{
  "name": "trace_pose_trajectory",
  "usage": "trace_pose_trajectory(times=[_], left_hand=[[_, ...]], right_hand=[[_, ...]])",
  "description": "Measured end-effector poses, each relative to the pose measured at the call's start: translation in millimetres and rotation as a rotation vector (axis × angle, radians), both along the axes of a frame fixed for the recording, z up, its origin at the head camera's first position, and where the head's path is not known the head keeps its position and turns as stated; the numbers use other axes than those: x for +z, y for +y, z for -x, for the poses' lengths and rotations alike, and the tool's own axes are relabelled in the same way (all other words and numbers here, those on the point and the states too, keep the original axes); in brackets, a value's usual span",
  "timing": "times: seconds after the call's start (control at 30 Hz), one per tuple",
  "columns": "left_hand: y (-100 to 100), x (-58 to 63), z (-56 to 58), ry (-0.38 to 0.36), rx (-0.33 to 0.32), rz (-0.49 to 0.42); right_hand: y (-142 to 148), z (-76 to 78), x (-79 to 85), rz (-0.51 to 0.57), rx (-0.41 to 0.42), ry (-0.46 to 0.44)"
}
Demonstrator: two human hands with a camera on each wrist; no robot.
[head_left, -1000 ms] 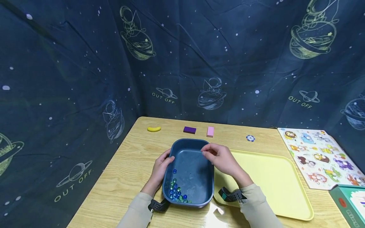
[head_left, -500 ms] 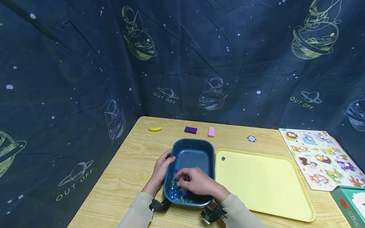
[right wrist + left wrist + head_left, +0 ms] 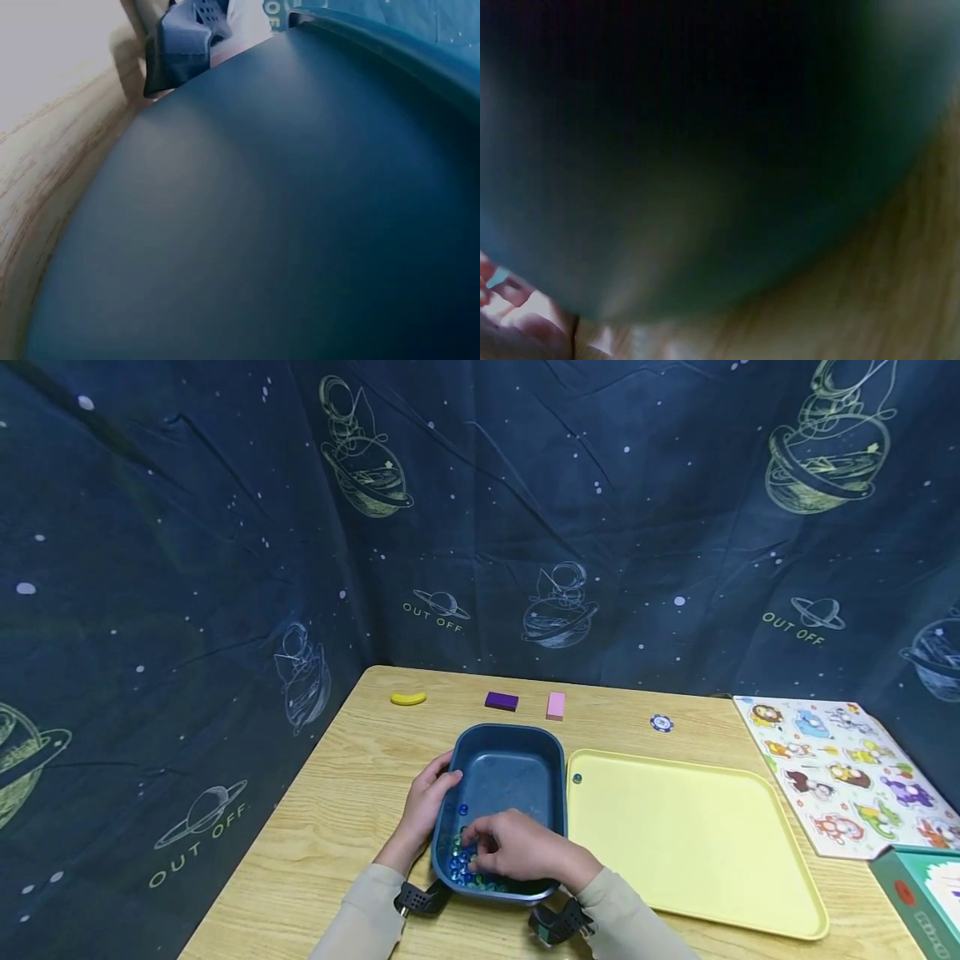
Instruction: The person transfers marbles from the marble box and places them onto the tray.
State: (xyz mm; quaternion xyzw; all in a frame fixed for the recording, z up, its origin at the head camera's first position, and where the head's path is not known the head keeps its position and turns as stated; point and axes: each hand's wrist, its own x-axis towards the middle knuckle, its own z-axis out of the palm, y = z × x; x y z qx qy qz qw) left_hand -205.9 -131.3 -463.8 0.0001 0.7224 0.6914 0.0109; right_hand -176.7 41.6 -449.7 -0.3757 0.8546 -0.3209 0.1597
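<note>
My left hand grips the left side of a dark blue rectangular bin, thumb over the rim and fingers outside. Inside the bin, several blue and green glass marbles gather at the near left corner; one blue marble lies apart, further up. My right hand is lowered into the bin, its bent index finger and thumb spread apart right at the marbles. A single dark marble sits on the yellow tray, near its upper left corner. The bin's wall fills most of the right wrist view.
The tray stands right beside the bin. Along the back of the table are a yellow toy banana, a purple block, a pink block and a poker chip. An animal puzzle board and a green box lie at the right.
My right hand has gone from the bin's upper right rim down to the marbles. A marble has appeared on the tray and rolled slightly left. The left hand keeps its hold on the bin.
</note>
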Motion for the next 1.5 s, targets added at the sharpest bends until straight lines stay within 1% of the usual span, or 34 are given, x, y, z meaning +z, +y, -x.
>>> trace_pose_trajectory(times=[0.23, 0.4, 0.5, 0.6, 0.7, 0.83, 0.93, 1.13, 1.17, 1.2, 1.27, 1.4, 1.5], left_hand=[[0, -1.7, 2.0, 0.013, 0.009, -0.006], [-3, -15.2, 9.4, 0.009, 0.006, -0.028], [-4, -23.8, 13.7, 0.014, 0.015, -0.033], [-3, -27.8, 14.8, 0.038, 0.027, -0.019], [-2, -29.3, 15.1, 0.059, 0.035, -0.020], [-2, -29.5, 15.0, 0.064, 0.045, -0.027], [-2, -29.0, 14.7, 0.063, 0.043, -0.018], [-1, -8.7, 4.2, 0.035, 0.003, -0.022], [-1, -6.2, 3.0, 0.025, 0.002, -0.029], [-1, -7.7, 3.8, 0.023, 0.001, -0.031], [-3, -13.0, 6.6, 0.024, 0.005, -0.027], [-4, -25.7, 13.0, 0.026, 0.019, -0.022], [-4, -30.2, 14.7, 0.035, 0.025, -0.008]], right_hand=[[1, 0.1, -1.1, -0.004, 0.051, -0.030], [2, -1.3, -1.0, 0.019, 0.098, -0.053], [3, -1.9, -1.1, 0.031, 0.118, -0.069], [4, -2.8, 0.3, 0.040, 0.149, -0.088], [4, -3.7, 2.4, 0.056, 0.190, -0.130], [5, -4.6, 3.7, 0.068, 0.236, -0.155], [5, -5.0, 4.2, 0.063, 0.264, -0.145], [5, -4.2, 3.8, 0.071, 0.313, -0.079], [5, -3.8, 3.6, 0.079, 0.313, -0.069], [5, -3.2, 3.4, 0.094, 0.309, -0.066], [5, -2.0, 3.1, 0.127, 0.286, -0.068], [7, 1.4, 5.4, 0.192, 0.218, -0.101], [12, 4.6, 12.1, 0.221, 0.169, -0.094]])
